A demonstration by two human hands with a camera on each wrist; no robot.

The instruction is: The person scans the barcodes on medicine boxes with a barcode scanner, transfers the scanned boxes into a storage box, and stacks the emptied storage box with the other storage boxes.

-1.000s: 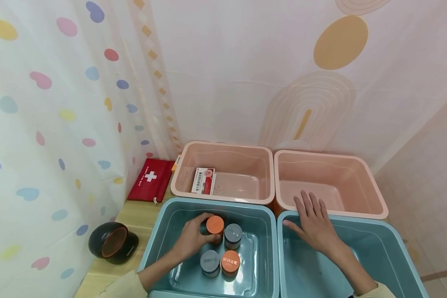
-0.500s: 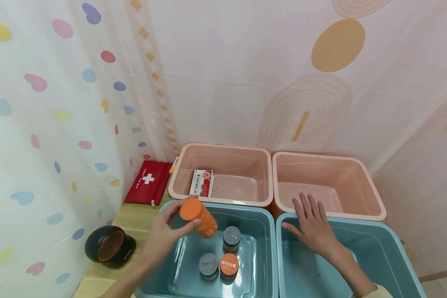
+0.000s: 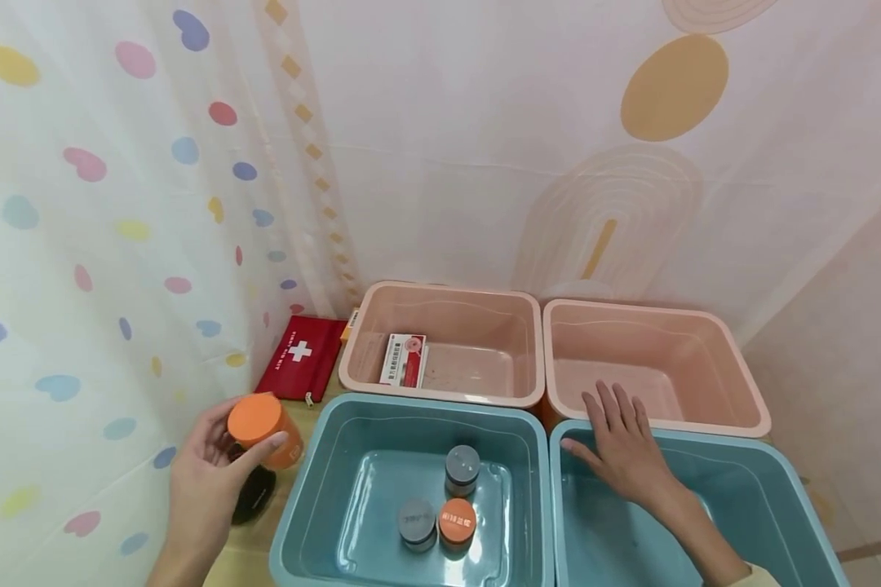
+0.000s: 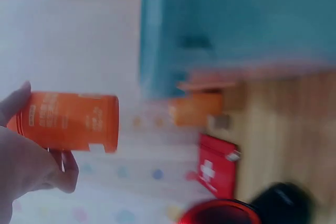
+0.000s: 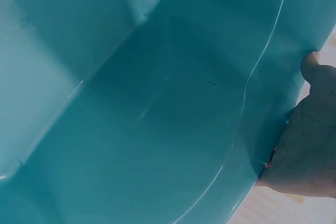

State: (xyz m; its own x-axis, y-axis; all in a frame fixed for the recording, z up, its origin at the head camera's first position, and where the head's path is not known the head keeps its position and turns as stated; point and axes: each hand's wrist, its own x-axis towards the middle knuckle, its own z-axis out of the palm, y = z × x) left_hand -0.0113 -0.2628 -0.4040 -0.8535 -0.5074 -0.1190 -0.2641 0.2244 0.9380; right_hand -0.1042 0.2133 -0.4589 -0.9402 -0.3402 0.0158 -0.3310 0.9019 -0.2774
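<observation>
My left hand (image 3: 207, 481) grips an orange canister (image 3: 266, 428) with an orange lid, thumb on one side and fingers on the other. It is held above the wooden surface, left of the left blue bin (image 3: 321, 456). In the left wrist view the canister (image 4: 73, 121) lies across the picture, clear of everything but the hand. Inside that bin stand a lone grey-lidded jar (image 3: 462, 466), another grey-lidded jar (image 3: 417, 522) and an orange-lidded jar (image 3: 457, 522). My right hand (image 3: 626, 452) rests with straight fingers on the rim of the right blue bin (image 3: 734, 448).
Behind stand two pink bins; the left pink bin (image 3: 477, 359) holds a white and red medicine box (image 3: 402, 359). A red first aid pouch (image 3: 301, 357) lies left of them. A black rounded object (image 3: 253, 496) is partly hidden by my left hand. Patterned curtains surround the bins.
My left hand has lifted the orange canister out of the left blue bin and carried it leftward over the wooden surface. The right hand has stayed on the rim.
</observation>
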